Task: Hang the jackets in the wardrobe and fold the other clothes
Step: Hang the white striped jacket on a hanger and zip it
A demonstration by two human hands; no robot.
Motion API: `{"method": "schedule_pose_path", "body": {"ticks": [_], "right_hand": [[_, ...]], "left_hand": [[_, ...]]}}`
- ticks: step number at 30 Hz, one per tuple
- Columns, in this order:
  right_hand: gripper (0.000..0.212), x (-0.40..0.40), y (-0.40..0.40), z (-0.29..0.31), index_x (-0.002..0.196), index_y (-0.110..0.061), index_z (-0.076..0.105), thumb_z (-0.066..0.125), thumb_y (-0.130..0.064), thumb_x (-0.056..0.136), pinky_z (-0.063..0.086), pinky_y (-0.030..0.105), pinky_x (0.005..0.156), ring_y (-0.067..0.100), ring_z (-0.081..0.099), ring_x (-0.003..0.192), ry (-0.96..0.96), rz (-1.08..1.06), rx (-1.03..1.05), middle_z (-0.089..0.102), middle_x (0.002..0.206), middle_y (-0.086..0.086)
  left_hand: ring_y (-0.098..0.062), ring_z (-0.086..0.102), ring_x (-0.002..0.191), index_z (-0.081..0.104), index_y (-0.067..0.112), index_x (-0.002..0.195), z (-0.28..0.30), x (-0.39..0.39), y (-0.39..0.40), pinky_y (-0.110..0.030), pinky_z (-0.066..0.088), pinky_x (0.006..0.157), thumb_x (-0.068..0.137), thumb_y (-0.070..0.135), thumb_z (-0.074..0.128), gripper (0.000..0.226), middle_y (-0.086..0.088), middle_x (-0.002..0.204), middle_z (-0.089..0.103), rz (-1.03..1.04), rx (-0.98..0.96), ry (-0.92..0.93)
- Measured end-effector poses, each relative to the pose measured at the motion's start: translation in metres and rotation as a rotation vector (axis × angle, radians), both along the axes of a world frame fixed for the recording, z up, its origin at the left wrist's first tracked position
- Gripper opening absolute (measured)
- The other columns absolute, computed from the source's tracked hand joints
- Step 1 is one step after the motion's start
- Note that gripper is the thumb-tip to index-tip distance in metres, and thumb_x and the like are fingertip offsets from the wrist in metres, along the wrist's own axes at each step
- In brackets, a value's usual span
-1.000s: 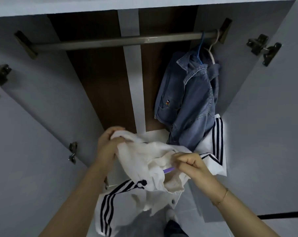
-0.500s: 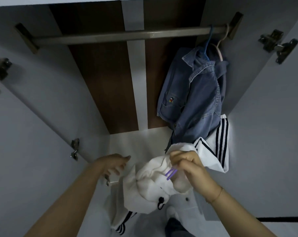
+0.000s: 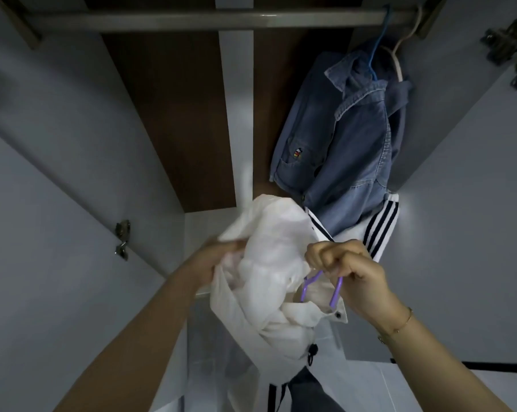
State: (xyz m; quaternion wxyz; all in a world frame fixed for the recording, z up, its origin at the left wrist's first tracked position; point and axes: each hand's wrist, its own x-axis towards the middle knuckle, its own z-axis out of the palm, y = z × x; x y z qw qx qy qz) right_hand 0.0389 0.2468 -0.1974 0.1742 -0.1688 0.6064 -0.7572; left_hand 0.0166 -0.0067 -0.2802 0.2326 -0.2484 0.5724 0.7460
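Note:
A white jacket (image 3: 269, 292) with black stripes on its sleeves hangs bunched in front of the open wardrobe. My right hand (image 3: 343, 269) grips the top of a purple hanger (image 3: 336, 292) that sits inside the jacket's collar. My left hand (image 3: 218, 257) holds a fold of the white fabric at the jacket's left side; its fingers are partly hidden by cloth. One striped sleeve (image 3: 379, 224) hangs behind my right hand. A blue denim jacket (image 3: 340, 138) hangs on a blue hanger from the metal rail (image 3: 192, 20) at the right end.
The rail's left and middle stretch carries nothing. Both wardrobe doors stand open, with hinges on the left door (image 3: 122, 239) and the right door (image 3: 512, 49). A cream hanger (image 3: 398, 58) hangs behind the denim jacket. The back panel (image 3: 168, 114) is brown.
My left hand went from free beside the jacket to holding its fabric. Both hands lifted the white jacket higher toward the rail. The camera tilted up slightly.

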Motion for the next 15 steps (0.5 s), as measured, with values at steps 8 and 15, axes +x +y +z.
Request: {"method": "schedule_pose_path", "body": {"ticks": [8,15], "right_hand": [[0.022,0.007,-0.021,-0.010,0.049,-0.022,0.034,0.047,-0.009,0.061,0.026,0.027,0.058,0.018,0.030,0.058,0.002,0.050,0.070,0.034,0.055,-0.009],[0.027,0.009,-0.046,0.002,0.039,-0.018,0.030,0.043,-0.003,0.057,0.019,0.027,0.051,0.019,0.018,0.055,-0.180,-0.152,-0.026,0.019,0.054,0.006]], "left_hand": [[-0.036,0.060,0.100,0.059,0.017,0.130,0.042,-0.019,-0.089,-0.042,0.049,0.085,0.093,0.022,0.061,0.037,-0.014,0.123,0.054,-0.119,-1.521,0.450],[-0.012,0.060,0.117,0.066,0.047,0.111,0.019,0.044,-0.003,-0.015,0.050,0.086,0.080,0.071,0.059,0.040,0.012,0.119,0.066,-0.475,-0.427,0.267]]}}
